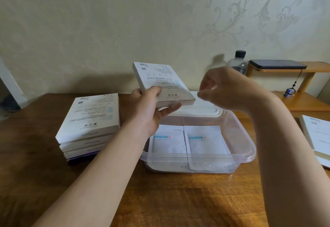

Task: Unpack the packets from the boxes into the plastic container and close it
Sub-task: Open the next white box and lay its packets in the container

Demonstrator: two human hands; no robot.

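Note:
My left hand [150, 108] grips a flat white box [160, 82] by its near end and holds it tilted above the back of the clear plastic container [248, 148]. Two white packets [187, 141] lie side by side inside the container. My right hand [223, 89] hovers just right of the box's near corner with its fingers curled; it is blurred and I cannot tell whether it touches the box. The container's white lid [201, 109] lies behind the container. A stack of several white boxes [91, 119] stands to the left.
Flat white boxes [316, 137] lie at the table's right edge. Behind stand a clear bottle with a black cap [238, 62] and a wooden shelf [312, 83] bearing a dark flat case [276, 64]. The wall runs close behind the wooden table [178, 200].

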